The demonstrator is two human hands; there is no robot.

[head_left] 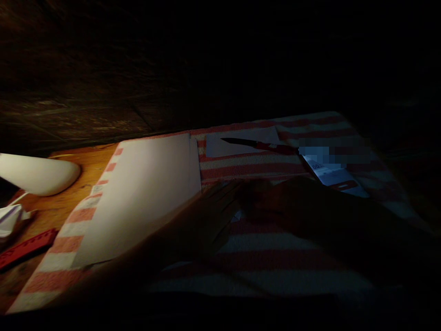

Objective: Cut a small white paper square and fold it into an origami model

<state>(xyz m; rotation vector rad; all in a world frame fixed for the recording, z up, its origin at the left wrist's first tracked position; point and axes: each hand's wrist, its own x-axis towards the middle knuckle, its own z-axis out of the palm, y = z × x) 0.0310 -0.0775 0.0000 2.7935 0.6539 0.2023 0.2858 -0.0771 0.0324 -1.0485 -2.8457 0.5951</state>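
Observation:
My left hand (pixel 217 209) and my right hand (pixel 272 202) meet over a red-and-white striped towel (pixel 248 170), both in deep shadow. A small pale scrap of paper (pixel 236 216) shows between them, at the left hand's fingers. The left fingers lie close together; the right fingers look curled, and what they hold is too dark to see. My left forearm crosses the lower corner of a large white sheet of paper (pixel 148 188). Beyond the hands, a knife (pixel 255 143) with a dark blade and reddish handle lies partly over a smaller white sheet (pixel 220 147).
A phone (pixel 337 177) with a lit screen lies right of the knife. At the left, on the wooden tabletop (pixel 89 161), are a white rounded object (pixel 41 172), crumpled white paper (pixel 12 220) and a red strip-like object (pixel 29 246). A dark wall (pixel 86 110) rises behind.

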